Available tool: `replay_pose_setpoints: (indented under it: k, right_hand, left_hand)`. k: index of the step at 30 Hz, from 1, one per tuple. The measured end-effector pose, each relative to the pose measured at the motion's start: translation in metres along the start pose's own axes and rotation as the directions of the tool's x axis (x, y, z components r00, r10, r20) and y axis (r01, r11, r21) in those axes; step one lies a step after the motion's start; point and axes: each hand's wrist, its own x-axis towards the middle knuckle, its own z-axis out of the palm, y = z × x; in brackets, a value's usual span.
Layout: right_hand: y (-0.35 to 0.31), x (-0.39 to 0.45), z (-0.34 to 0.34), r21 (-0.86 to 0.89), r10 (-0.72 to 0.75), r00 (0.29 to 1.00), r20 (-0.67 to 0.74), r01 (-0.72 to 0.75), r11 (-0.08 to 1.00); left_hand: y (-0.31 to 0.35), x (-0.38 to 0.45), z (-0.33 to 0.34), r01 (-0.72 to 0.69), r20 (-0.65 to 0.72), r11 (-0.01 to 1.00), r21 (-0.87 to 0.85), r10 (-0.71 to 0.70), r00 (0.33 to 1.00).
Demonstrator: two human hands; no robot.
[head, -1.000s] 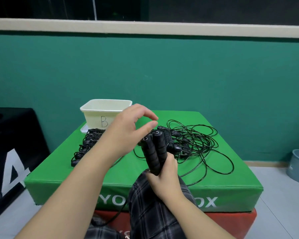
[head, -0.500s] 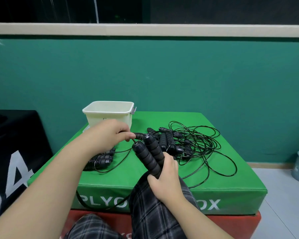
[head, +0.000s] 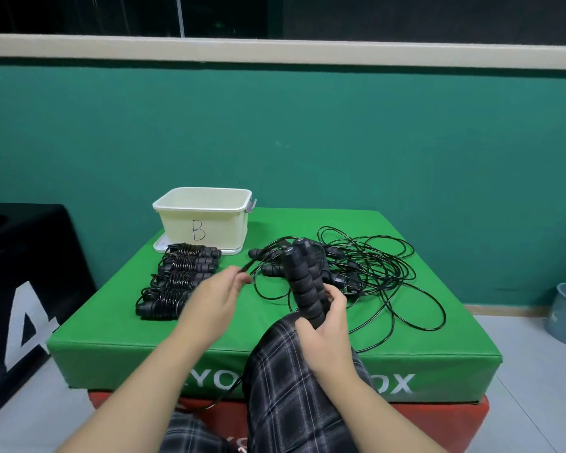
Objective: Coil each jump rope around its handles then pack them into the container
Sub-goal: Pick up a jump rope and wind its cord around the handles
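R hand (head: 327, 325) grips handles (head: 304, 279) over green plyo box (head: 438, 354).

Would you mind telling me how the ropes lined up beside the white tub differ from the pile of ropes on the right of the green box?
The ropes beside the tub are each coiled tightly around their handles; the pile on the right is loose, tangled cord. The coiled ones lie in a neat row, while the pile sprawls in wide loops. Both are black and lie on the green box, outside the white tub.

A gym or training room: stacked foam plyo boxes (head: 275, 371) at frame centre, jump ropes (head: 366, 269) on top, green padded wall (head: 307, 135) behind.
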Motion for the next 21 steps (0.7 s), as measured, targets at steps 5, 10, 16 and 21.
replay_pose_setpoints:
  k: [5,10,16,21]
  right_hand:
    - [0.000,0.002,0.000,0.066,0.026,0.992,-0.126,-0.018,0.998]
    - [0.006,0.006,0.003,0.095,0.028,0.983,-0.183,-0.011,0.995]
    - [0.008,0.008,0.000,0.085,0.044,0.975,-0.217,-0.026,0.996]
    - [0.006,0.010,-0.001,0.002,0.044,0.971,-0.233,-0.045,0.999]
  left_hand:
    - [0.018,-0.015,0.043,-0.048,0.035,0.998,-0.043,0.049,0.998]
    - [0.031,-0.027,0.067,-0.105,0.302,0.977,0.186,0.045,0.952]
    - [0.035,-0.031,0.079,-0.321,0.338,0.877,0.357,0.199,0.920]
    - [0.018,-0.024,0.069,-0.496,0.324,0.774,0.394,0.387,0.863]
